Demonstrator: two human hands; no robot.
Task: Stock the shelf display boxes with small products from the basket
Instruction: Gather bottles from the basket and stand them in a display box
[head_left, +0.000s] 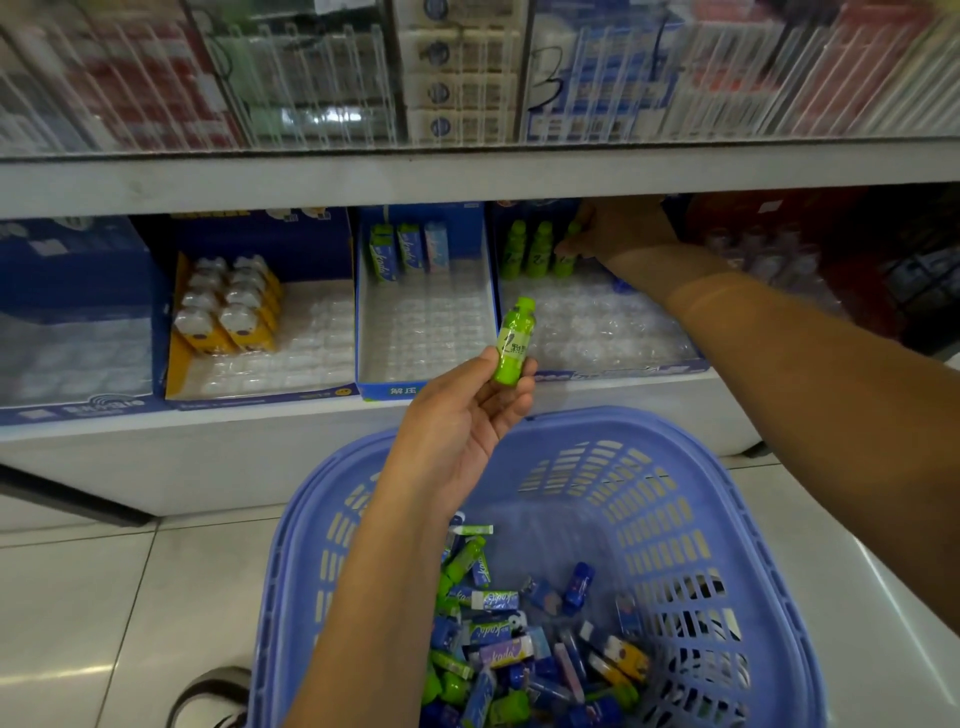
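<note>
My left hand (467, 415) holds a small green bottle (513, 340) upright between thumb and fingertips, above the blue plastic basket (717, 519). The basket holds several small products (519, 639), green, blue, pink and yellow. My right hand (615, 228) reaches into the right display box (623, 371) on the lower shelf, its fingers on a green bottle (566, 257) at the end of a back row of green bottles (527, 249). Whether those fingers grip it is hidden.
To the left stand a blue display box (374, 387) with three slim packs at the back and a box (260, 397) with yellow-and-white items. An upper shelf (467, 171) overhangs them. The basket sits on a white tiled floor (78, 597); a shoe (213, 696) shows bottom left.
</note>
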